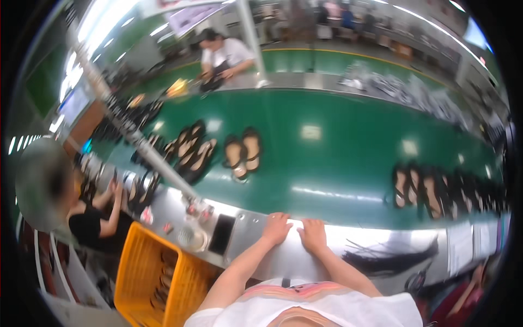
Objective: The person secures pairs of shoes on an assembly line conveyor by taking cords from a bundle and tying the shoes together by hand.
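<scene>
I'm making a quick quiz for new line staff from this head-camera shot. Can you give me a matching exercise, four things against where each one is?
Things:
1. hands (left hand, right hand)
2. pair of black flat shoes
3. yellow crate
4. dark phone

Places:
A. below the bench edge, at the person's lower left
B. lying flat on the metal ledge, left of the hands
C. resting empty, side by side, on the metal ledge at the edge of the belt
D. out on the green conveyor belt, beyond the hands

Pairs: 1-C, 2-D, 3-A, 4-B
</scene>
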`<state>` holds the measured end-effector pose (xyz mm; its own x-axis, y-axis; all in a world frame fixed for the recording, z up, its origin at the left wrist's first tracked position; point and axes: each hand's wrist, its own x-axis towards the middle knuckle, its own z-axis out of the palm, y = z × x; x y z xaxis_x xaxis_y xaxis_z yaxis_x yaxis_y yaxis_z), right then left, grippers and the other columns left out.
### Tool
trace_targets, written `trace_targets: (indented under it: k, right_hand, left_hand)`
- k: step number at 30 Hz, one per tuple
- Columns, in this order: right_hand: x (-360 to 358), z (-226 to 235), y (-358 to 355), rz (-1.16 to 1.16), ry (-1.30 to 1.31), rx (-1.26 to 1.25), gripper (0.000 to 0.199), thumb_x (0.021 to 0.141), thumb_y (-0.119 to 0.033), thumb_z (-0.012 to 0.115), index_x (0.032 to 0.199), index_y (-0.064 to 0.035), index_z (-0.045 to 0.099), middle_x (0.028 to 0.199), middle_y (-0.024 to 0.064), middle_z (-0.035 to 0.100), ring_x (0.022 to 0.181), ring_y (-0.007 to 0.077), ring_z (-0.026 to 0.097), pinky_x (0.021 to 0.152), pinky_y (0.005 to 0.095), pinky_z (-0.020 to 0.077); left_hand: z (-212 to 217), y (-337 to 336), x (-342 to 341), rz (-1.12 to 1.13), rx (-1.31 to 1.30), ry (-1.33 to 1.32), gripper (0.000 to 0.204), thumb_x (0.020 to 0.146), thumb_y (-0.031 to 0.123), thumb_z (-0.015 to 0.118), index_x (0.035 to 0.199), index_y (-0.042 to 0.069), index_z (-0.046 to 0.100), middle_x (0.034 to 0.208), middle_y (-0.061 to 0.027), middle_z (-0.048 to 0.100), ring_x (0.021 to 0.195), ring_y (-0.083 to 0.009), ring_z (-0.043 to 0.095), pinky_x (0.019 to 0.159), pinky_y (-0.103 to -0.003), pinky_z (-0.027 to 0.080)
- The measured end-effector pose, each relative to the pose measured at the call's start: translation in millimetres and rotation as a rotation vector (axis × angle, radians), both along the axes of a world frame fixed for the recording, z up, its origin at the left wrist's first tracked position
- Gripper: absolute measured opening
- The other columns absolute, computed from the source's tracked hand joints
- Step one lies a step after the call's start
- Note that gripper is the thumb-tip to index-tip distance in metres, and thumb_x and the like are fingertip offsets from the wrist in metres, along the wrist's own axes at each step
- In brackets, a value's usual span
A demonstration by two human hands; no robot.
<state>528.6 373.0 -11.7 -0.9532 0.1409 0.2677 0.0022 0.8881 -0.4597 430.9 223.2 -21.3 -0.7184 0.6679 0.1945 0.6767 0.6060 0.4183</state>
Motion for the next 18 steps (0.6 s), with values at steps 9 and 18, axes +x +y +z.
trace_targets:
  k: [9, 18]
  right_hand:
    - [35, -8, 21, -0.075, -0.003, -0.022, 0.041, 0.085, -0.033, 0.055, 0.115, -0.0055, 0.054, 0.113, 0.0123, 0.057, 0.106, 0.0294, 0.051, 0.095, 0.0417, 0.0342]
    - [33, -12, 20, -0.048, -0.281, 0.013, 0.041, 0.086, -0.035, 0.053, 0.114, -0.0063, 0.054, 0.111, 0.0111, 0.057, 0.109, 0.0276, 0.049, 0.097, 0.0407, 0.032]
  left_hand:
    - [-11, 24, 7, -0.125, -0.096, 0.041, 0.038, 0.085, 0.033, 0.054, 0.104, 0.0, 0.057, 0.102, -0.0209, 0.057, 0.098, -0.0371, 0.052, 0.088, -0.045, 0.039]
    - [-25, 18, -5, -0.141, -0.327, 0.014, 0.04, 0.087, 0.035, 0.053, 0.104, 0.0, 0.057, 0.102, -0.021, 0.058, 0.098, -0.0369, 0.052, 0.087, -0.045, 0.039]
